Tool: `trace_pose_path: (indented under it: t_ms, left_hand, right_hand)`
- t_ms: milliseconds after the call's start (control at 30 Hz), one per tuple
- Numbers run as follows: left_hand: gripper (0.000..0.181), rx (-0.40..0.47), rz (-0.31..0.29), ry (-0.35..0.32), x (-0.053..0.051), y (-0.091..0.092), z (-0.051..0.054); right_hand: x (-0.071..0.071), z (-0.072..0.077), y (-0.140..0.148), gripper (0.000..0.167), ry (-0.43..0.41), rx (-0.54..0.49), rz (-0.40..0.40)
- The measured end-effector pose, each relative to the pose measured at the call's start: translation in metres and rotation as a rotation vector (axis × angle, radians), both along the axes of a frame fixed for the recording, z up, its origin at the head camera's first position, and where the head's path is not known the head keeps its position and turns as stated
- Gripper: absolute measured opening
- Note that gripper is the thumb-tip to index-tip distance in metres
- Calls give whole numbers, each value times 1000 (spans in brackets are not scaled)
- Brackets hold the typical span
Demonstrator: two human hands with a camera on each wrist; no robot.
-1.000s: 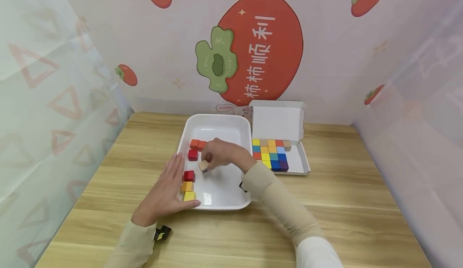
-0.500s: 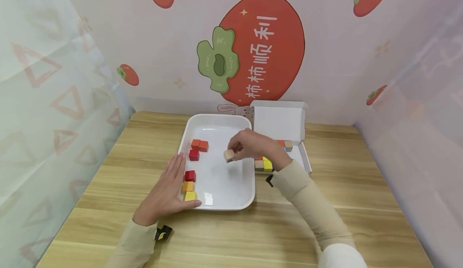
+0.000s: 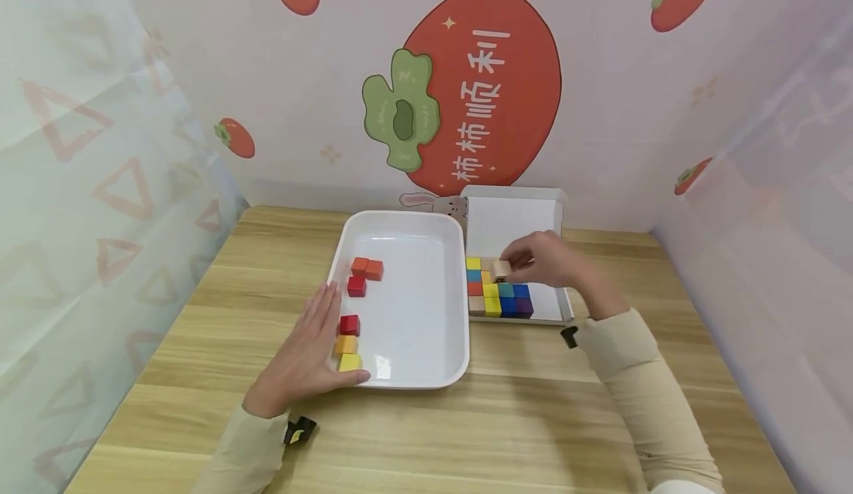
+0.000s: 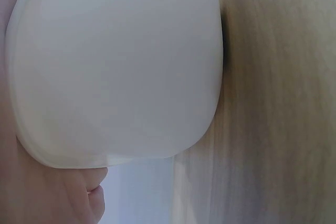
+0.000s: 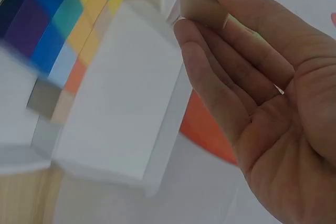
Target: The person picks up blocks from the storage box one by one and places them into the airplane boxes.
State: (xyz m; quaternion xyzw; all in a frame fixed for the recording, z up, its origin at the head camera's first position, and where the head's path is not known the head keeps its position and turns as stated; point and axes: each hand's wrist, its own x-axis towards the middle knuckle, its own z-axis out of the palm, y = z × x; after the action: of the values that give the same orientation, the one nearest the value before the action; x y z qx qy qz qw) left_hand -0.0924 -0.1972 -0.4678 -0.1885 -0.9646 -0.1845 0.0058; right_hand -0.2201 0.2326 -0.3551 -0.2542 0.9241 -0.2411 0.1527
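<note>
Wooden block: I have this plain block (image 3: 500, 271) out of the tray and over the box, toward the box's back edge; half a second ago it was above the tray, nearer that tray's right edge. The right-wrist view gives me a dark letter R on one face. I can't tell whether it touches the blocks beneath.
Right hand: the hand (image 3: 543, 258) pinches the block between thumb and fingers, and has swung across from tray to box.
White box: the open box (image 3: 549, 303) stands by the tray's right edge, its lid (image 3: 513, 220) raised at the back edge. Coloured blocks (image 3: 508, 306) sit in rows from its left edge.
What it means: I judge the carry across done; the block is not yet let go.
Tray: the white tray (image 3: 415, 384) keeps six blocks, none shifted within it: an orange-red pair (image 3: 366, 269) toward the back-left corner, two red blocks (image 3: 356, 286) down the left edge, then an orange block (image 3: 346, 344) and a yellow block (image 3: 350, 363) at the front-left corner.
Left hand: unmoved, this hand (image 3: 300, 357) lies with extended fingers against the tray's left edge, thumb at its front-left corner, grasping no block.
Desk: the wooden desk (image 3: 466, 442) carries both containers toward its back edge.
</note>
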Motion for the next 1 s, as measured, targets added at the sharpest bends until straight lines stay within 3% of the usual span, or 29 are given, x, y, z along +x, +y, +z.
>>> trace_pose_path:
  t_ms: [233, 433, 767, 1000]
  left_hand:
    - [139, -7, 1, 4, 0, 0, 1]
    - [138, -7, 4, -4, 0, -1, 2]
    - [137, 13, -7, -3, 3, 0, 2]
    - [138, 13, -9, -4, 3, -1, 2]
  right_hand:
    - [-1, -4, 44, 25, -32, 1, -91]
    - [-5, -20, 64, 29, -49, 48, -170]
    - [-14, -63, 73, 25, -107, 78, -208]
    - [-14, -82, 68, 24, -69, 39, -271]
